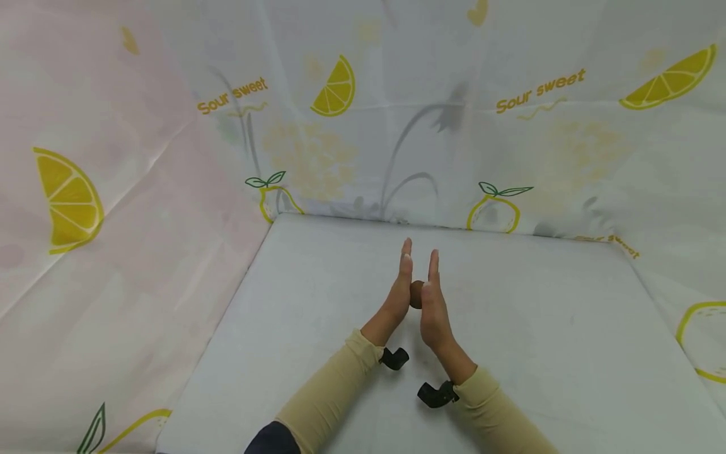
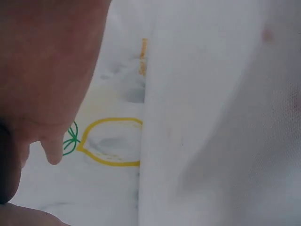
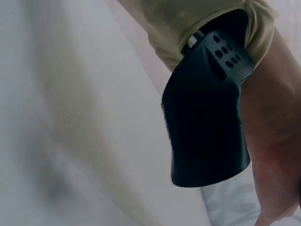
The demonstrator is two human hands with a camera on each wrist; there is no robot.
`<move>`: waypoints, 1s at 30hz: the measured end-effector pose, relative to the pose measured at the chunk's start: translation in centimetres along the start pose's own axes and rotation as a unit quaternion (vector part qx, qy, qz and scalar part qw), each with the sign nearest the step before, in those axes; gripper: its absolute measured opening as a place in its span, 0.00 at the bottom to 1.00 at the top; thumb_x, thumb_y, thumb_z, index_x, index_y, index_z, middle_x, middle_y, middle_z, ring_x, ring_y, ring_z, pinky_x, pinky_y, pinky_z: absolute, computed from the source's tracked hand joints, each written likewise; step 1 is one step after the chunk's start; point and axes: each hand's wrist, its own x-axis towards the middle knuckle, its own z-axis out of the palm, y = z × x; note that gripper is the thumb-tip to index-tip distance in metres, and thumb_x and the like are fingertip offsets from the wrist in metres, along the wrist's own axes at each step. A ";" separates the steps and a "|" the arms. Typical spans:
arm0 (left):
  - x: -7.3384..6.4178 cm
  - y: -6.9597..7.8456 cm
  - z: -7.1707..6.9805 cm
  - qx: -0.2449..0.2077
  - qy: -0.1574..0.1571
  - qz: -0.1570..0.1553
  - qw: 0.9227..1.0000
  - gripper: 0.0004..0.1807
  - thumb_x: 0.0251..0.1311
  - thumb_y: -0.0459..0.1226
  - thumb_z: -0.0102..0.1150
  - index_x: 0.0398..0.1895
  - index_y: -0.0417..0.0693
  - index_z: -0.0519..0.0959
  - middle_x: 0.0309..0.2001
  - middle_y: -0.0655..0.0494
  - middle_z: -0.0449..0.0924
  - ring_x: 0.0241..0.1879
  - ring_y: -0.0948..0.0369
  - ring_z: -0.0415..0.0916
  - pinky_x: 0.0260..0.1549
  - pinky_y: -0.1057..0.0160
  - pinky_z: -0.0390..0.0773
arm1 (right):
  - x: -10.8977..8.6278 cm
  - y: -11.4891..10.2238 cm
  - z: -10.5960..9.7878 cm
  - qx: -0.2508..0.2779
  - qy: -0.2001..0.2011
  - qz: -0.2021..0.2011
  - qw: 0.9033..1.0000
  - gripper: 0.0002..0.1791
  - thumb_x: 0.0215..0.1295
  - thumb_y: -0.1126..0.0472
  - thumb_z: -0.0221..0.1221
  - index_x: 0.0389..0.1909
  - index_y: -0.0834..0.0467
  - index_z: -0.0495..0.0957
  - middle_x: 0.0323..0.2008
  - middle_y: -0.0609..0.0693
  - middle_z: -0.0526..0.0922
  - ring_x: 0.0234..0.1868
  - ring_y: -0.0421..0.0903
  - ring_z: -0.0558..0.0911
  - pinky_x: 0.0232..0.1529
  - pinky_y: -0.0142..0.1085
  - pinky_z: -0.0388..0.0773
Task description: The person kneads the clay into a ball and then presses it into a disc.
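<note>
A small brown ball (image 1: 416,294) sits between my two palms, above the white table. My left hand (image 1: 399,290) presses it from the left with straight, upright fingers. From the other side my right hand (image 1: 434,309) presses it, fingers also straight and pointing up. In the left wrist view, the right hand (image 2: 51,70) fills the upper left, and part of the dark ball (image 2: 8,165) shows at the left edge. The right wrist view shows the left hand (image 3: 277,141) at its right edge.
Below the hands lies the white tabletop (image 1: 539,340). Cloth printed with lemons (image 1: 334,88) hangs behind and at both sides. Black wrist cameras stick out beneath the wrists, the left one (image 1: 395,359) and the right one (image 1: 435,395), close to each other.
</note>
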 end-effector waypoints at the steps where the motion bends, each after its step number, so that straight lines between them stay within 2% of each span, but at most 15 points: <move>1: 0.0 -0.1 0.0 0.001 0.000 -0.001 1.000 0.39 0.78 0.61 0.17 0.84 0.55 0.33 0.83 0.56 0.27 0.80 0.61 0.25 0.75 0.44 0.34 | 0.0 0.4 0.1 -0.004 0.001 -0.006 1.000 0.31 0.84 0.60 0.28 0.81 0.62 0.32 0.48 0.59 0.75 0.53 0.39 0.67 0.69 0.36 0.51; 2: 0.0 -0.1 0.0 0.002 0.000 -0.003 1.000 0.39 0.78 0.61 0.17 0.84 0.55 0.33 0.83 0.55 0.27 0.80 0.61 0.25 0.75 0.44 0.34 | 0.1 0.9 0.1 -0.007 0.002 -0.012 1.000 0.31 0.84 0.59 0.28 0.81 0.60 0.32 0.48 0.59 0.75 0.52 0.38 0.67 0.69 0.34 0.52; 3: 0.0 -0.1 -0.1 0.004 0.000 -0.005 1.000 0.39 0.78 0.61 0.17 0.84 0.55 0.34 0.83 0.56 0.27 0.80 0.61 0.26 0.75 0.45 0.34 | 0.2 1.1 0.1 -0.008 0.005 -0.018 1.000 0.31 0.84 0.58 0.28 0.82 0.58 0.32 0.60 0.60 0.72 0.57 0.36 0.65 0.71 0.34 0.50; 4: -0.1 -0.2 0.0 0.006 -0.001 -0.008 1.000 0.39 0.77 0.61 0.16 0.83 0.55 0.33 0.83 0.57 0.27 0.80 0.62 0.25 0.75 0.45 0.34 | 0.3 1.3 0.1 -0.010 0.006 -0.022 1.000 0.31 0.85 0.57 0.28 0.82 0.57 0.32 0.65 0.60 0.68 0.57 0.36 0.64 0.73 0.34 0.48; 5: -0.1 -0.2 0.0 0.008 -0.002 -0.010 1.000 0.39 0.77 0.62 0.16 0.83 0.55 0.33 0.83 0.57 0.27 0.80 0.62 0.25 0.75 0.45 0.34 | 0.5 1.4 0.0 -0.013 0.007 -0.027 1.000 0.32 0.85 0.55 0.28 0.82 0.55 0.32 0.74 0.59 0.58 0.62 0.37 0.62 0.75 0.35 0.45; 6: -0.2 -0.2 0.0 0.010 -0.003 -0.012 1.000 0.39 0.77 0.62 0.16 0.83 0.55 0.33 0.83 0.57 0.28 0.79 0.62 0.25 0.76 0.45 0.34 | 0.7 1.4 -0.1 -0.012 0.007 -0.029 0.999 0.32 0.85 0.53 0.28 0.82 0.55 0.32 0.80 0.56 0.44 0.69 0.38 0.56 0.76 0.37 0.40; 9: -0.4 -0.3 0.1 0.012 -0.016 -0.017 1.000 0.41 0.76 0.64 0.15 0.83 0.56 0.32 0.82 0.60 0.27 0.79 0.62 0.25 0.75 0.44 0.34 | 1.4 1.3 -0.6 0.006 0.012 -0.030 0.999 0.33 0.84 0.49 0.28 0.82 0.54 0.32 0.81 0.55 0.41 0.76 0.44 0.51 0.78 0.44 0.36; 10: -0.5 -0.3 0.2 0.012 -0.023 -0.018 0.999 0.41 0.75 0.65 0.14 0.83 0.56 0.32 0.82 0.61 0.27 0.79 0.62 0.25 0.75 0.44 0.34 | 1.6 1.3 -0.9 0.014 0.015 -0.030 0.999 0.33 0.84 0.49 0.28 0.82 0.53 0.32 0.82 0.54 0.38 0.79 0.45 0.47 0.78 0.45 0.35; 11: -0.6 -0.3 0.3 0.012 -0.031 -0.019 0.999 0.42 0.75 0.66 0.14 0.83 0.56 0.31 0.82 0.61 0.26 0.79 0.62 0.24 0.75 0.43 0.34 | 1.9 1.3 -1.1 0.022 0.019 -0.029 0.999 0.33 0.84 0.49 0.28 0.82 0.54 0.32 0.82 0.51 0.32 0.81 0.46 0.39 0.78 0.46 0.33; 13: -0.8 -0.3 0.5 0.007 -0.047 -0.016 0.999 0.44 0.74 0.67 0.13 0.83 0.55 0.30 0.82 0.61 0.25 0.79 0.61 0.24 0.75 0.42 0.33 | 2.6 1.3 -1.6 0.038 0.027 -0.027 0.999 0.33 0.84 0.49 0.27 0.82 0.54 0.32 0.82 0.50 0.31 0.81 0.46 0.33 0.78 0.46 0.31; 16: -1.1 0.0 0.9 0.001 -0.071 -0.010 0.997 0.45 0.72 0.69 0.12 0.83 0.54 0.28 0.82 0.60 0.23 0.79 0.61 0.22 0.75 0.42 0.32 | 3.5 1.2 -2.4 0.048 0.037 -0.014 0.998 0.32 0.84 0.51 0.26 0.82 0.55 0.32 0.82 0.50 0.31 0.81 0.44 0.32 0.78 0.43 0.31; 21: -1.4 0.4 1.3 -0.017 -0.102 0.010 0.995 0.47 0.71 0.70 0.10 0.82 0.51 0.26 0.82 0.56 0.21 0.79 0.60 0.19 0.74 0.42 0.29 | 4.1 0.6 -3.2 0.050 0.037 0.033 0.998 0.32 0.83 0.56 0.24 0.81 0.59 0.30 0.82 0.53 0.30 0.81 0.44 0.31 0.77 0.42 0.30; 26: -1.2 1.1 1.2 -0.041 -0.101 0.030 0.994 0.53 0.67 0.74 0.13 0.82 0.49 0.26 0.82 0.55 0.20 0.78 0.59 0.17 0.74 0.41 0.27 | 3.6 -0.7 -3.1 0.056 0.019 0.059 0.996 0.32 0.83 0.56 0.24 0.80 0.63 0.29 0.81 0.57 0.27 0.80 0.48 0.29 0.77 0.47 0.28; 29: -0.9 1.3 0.9 -0.062 -0.091 0.030 0.993 0.54 0.66 0.76 0.15 0.82 0.50 0.26 0.81 0.55 0.18 0.78 0.59 0.15 0.73 0.41 0.26 | 3.1 -0.7 -2.8 0.053 0.006 0.068 0.996 0.32 0.83 0.56 0.23 0.81 0.62 0.29 0.81 0.53 0.26 0.80 0.42 0.30 0.77 0.48 0.29; 30: -0.8 1.3 0.8 -0.065 -0.086 0.029 0.994 0.54 0.66 0.76 0.15 0.82 0.50 0.26 0.81 0.55 0.18 0.78 0.59 0.15 0.73 0.42 0.26 | 2.9 -0.5 -2.6 0.058 0.004 0.066 0.996 0.33 0.83 0.55 0.24 0.80 0.62 0.29 0.81 0.56 0.42 0.80 0.42 0.44 0.77 0.49 0.29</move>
